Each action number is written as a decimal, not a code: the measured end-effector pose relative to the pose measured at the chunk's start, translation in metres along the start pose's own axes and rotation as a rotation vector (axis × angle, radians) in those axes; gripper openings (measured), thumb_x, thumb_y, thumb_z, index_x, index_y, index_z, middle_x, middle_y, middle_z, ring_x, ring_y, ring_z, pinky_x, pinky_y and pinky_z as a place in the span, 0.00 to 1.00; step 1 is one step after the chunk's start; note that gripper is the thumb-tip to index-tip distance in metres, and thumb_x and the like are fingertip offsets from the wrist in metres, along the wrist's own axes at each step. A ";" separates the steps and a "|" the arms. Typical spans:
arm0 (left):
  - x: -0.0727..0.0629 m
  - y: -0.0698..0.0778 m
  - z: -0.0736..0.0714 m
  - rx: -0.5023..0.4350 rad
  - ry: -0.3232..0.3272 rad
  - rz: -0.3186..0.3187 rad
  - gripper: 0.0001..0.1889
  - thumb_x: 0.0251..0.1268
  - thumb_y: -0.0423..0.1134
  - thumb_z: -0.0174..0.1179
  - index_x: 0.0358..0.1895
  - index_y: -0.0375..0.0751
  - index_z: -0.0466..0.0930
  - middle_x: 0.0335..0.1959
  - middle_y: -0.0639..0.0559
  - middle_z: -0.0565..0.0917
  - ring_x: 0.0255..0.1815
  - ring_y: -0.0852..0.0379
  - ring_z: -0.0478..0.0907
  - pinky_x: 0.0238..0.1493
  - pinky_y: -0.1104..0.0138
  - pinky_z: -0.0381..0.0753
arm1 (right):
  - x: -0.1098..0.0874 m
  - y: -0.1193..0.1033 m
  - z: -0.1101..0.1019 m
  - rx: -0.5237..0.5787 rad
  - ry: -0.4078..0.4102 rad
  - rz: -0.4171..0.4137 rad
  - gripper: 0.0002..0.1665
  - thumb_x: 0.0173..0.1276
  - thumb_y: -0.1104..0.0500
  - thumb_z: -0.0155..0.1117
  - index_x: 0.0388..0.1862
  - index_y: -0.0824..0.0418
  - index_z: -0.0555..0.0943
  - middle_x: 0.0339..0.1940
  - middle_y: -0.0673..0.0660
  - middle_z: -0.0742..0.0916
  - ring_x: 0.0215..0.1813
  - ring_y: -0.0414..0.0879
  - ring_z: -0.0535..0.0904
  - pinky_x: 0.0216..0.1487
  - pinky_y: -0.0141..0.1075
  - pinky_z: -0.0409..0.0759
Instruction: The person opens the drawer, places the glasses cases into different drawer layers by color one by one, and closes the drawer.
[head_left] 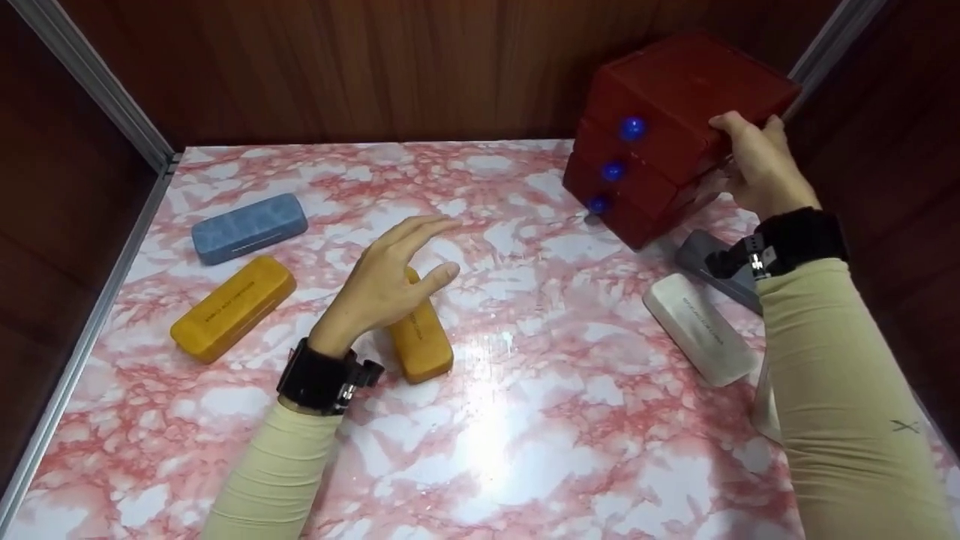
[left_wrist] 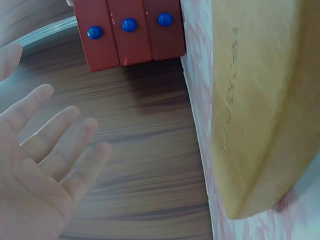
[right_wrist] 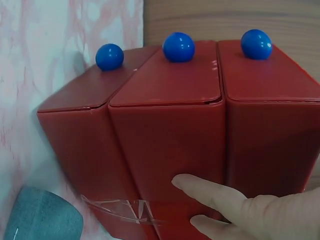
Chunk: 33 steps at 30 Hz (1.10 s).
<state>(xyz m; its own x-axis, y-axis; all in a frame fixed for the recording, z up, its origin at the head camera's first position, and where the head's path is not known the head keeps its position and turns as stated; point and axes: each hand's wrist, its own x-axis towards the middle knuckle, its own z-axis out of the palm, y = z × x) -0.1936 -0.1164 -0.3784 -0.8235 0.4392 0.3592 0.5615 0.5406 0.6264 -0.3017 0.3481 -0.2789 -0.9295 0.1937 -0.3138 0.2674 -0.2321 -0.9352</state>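
Currently, a red three-drawer box [head_left: 679, 112] with blue knobs [head_left: 632, 128] stands at the marbled table's [head_left: 517, 420] far right. The right hand [head_left: 769, 165] rests against it, thumb on the top edge and extended fingers pressing the side. Loosely spread and holding nothing, the left hand [head_left: 394, 274] is above a yellow eyeglass case [head_left: 424, 345]. Left of that lie another yellow case [head_left: 232, 309] and a blue one [head_left: 250, 229]; near the right forearm are a whitish case [head_left: 701, 330] and a dark grey one [head_left: 694, 251].

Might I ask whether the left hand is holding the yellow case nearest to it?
No, the left hand holds nothing, its fingers extended apart from the yellow case.
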 end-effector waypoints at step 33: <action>0.058 -0.015 -0.032 -0.309 0.093 -0.149 0.28 0.81 0.49 0.59 0.80 0.53 0.70 0.77 0.56 0.73 0.74 0.54 0.72 0.75 0.60 0.71 | -0.011 0.019 0.037 -0.071 -0.204 0.006 0.66 0.78 0.55 0.63 0.85 0.28 0.21 0.83 0.48 0.58 0.88 0.55 0.47 0.81 0.67 0.50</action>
<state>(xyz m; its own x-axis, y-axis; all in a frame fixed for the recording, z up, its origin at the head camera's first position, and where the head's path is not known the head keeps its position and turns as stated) -0.2527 -0.1218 -0.3451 -0.9062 0.2975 0.3006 0.3956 0.3448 0.8513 -0.2959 0.3063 -0.2871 -0.9580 -0.0064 -0.2866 0.2838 -0.1640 -0.9448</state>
